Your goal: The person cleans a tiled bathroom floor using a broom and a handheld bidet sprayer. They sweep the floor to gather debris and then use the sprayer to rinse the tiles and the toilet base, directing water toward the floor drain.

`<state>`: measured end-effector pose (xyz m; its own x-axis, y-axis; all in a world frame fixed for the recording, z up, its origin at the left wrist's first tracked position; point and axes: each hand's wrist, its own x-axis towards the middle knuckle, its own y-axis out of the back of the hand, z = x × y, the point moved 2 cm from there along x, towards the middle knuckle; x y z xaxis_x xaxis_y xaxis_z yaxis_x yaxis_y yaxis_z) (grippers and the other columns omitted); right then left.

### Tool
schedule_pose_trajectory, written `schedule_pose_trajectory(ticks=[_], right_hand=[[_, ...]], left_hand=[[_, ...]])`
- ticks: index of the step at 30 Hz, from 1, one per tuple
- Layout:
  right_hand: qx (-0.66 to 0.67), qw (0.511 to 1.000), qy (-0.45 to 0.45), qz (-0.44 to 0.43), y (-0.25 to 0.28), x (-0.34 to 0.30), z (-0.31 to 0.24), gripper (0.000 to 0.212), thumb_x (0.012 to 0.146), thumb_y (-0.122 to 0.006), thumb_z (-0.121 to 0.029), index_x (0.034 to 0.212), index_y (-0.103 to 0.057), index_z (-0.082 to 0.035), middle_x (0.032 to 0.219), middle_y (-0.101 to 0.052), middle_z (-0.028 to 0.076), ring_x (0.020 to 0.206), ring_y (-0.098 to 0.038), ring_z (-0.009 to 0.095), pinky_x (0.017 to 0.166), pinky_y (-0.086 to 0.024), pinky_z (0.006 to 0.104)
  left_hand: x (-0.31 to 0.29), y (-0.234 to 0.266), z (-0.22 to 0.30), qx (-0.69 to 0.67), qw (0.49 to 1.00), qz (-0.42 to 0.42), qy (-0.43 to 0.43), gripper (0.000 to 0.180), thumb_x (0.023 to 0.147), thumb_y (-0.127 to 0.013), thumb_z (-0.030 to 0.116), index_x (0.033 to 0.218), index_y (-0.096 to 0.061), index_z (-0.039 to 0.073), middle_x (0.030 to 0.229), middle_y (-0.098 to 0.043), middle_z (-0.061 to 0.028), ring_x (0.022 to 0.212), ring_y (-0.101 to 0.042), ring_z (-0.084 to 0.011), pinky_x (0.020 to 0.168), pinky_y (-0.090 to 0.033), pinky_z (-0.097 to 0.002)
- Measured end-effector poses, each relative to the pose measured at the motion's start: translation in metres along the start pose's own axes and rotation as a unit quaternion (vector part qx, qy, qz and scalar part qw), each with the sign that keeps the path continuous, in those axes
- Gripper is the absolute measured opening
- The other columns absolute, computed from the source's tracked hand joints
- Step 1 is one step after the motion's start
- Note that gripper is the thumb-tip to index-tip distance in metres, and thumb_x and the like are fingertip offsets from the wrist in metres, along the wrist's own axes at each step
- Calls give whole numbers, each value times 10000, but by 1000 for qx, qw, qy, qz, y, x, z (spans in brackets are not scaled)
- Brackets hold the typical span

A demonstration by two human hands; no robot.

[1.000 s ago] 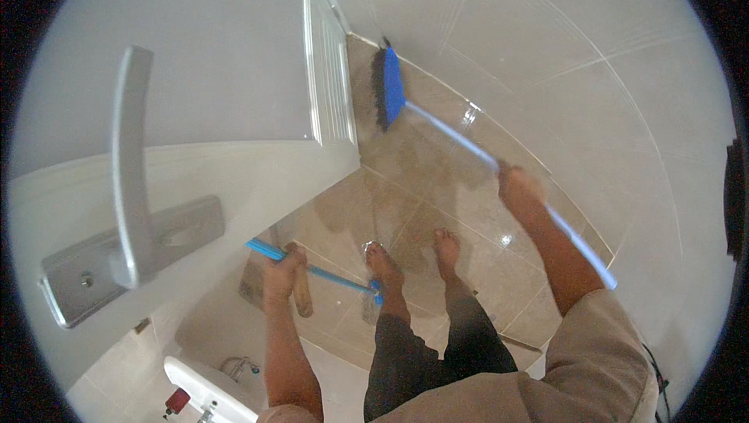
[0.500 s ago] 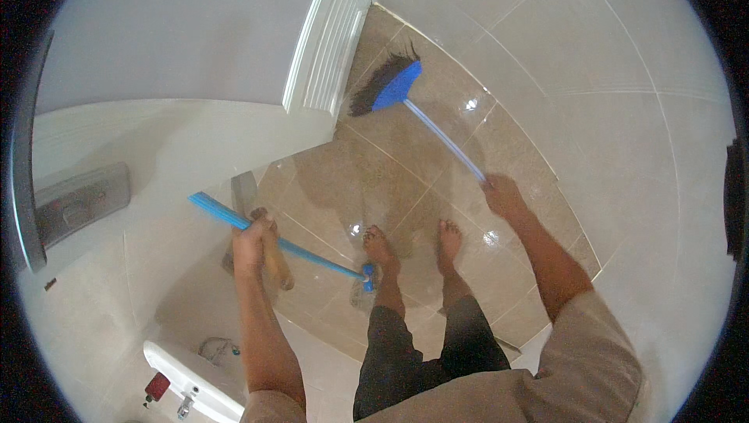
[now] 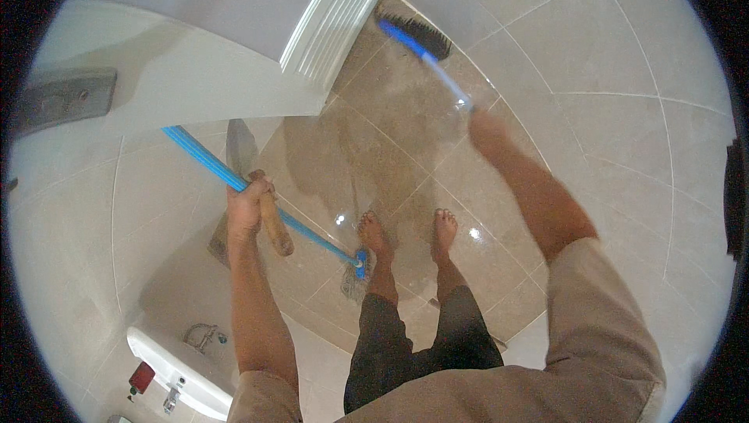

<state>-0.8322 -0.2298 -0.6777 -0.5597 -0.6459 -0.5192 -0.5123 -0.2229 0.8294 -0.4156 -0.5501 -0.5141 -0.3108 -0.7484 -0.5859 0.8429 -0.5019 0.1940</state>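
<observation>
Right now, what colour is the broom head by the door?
Blue, with dark bristles; the head view shows the broom head, pushed by the right hand.

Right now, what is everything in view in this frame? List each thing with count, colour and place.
broom: one, blue handle and dark bristles, top centre, head on the floor by the door, held in the right hand.
mop: one, blue handle, left of centre, its head on the floor by the left foot, held in the left hand.
wooden handle: one, brown, in the left hand alongside the mop.
door: one, white, panelled, top centre.
door handle plate: one, grey metal, far left.
floor tiles: beige, glossy, throughout.
washbasin: one, white, with tap, bottom left.
left hand: shut grip.
right hand: blurred, grip on the broom handle.
bare feet: two, centre.
</observation>
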Motion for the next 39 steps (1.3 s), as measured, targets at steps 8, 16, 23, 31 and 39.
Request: schedule_pose_trajectory(ticks=[8,16,23,31,39], right_hand=[[61,977,-18,-202,-7,-201,-144,440,959,-516,-119,1368,-472,37,1005,-680,317,955,-689,458,815,-547,545],[25,998,-11,63,2,-111,-21,468,981,-563,-206,1380,-477,21,910,-676,252,767,-678,371,689,-532,517],[428,883,-134,-139,-84,-102,-104,347,1005,-541,-263,1226,-599,-3,654,-592,106,453,-559,215,389,-448,410],[70,971,100,205,-52,-114,-38,385,1012,-474,-241,1249,-563,49,803,-684,236,611,-683,385,547,-537,515],[190,977,-67,-76,-93,-170,-64,394,1020,-448,-273,1187,-584,58,895,-699,244,778,-699,424,706,-559,518]], left_hand=[[-76,60,-21,65,993,91,25,266,806,-698,67,1035,-615,-40,860,-633,-84,737,-623,-209,658,-506,-352],[-214,155,-52,58,978,185,71,376,844,-686,121,1176,-620,-42,936,-636,-86,797,-604,-190,701,-497,-336],[-267,164,-61,69,986,148,45,311,831,-675,104,1107,-643,-35,776,-615,-66,645,-585,-175,599,-475,-338],[-264,152,-54,59,980,187,43,195,828,-685,100,959,-637,-37,703,-589,-60,584,-564,-160,544,-460,-315],[-278,158,-74,23,980,193,39,199,825,-683,117,968,-634,-11,710,-580,-50,582,-560,-153,540,-466,-311]])
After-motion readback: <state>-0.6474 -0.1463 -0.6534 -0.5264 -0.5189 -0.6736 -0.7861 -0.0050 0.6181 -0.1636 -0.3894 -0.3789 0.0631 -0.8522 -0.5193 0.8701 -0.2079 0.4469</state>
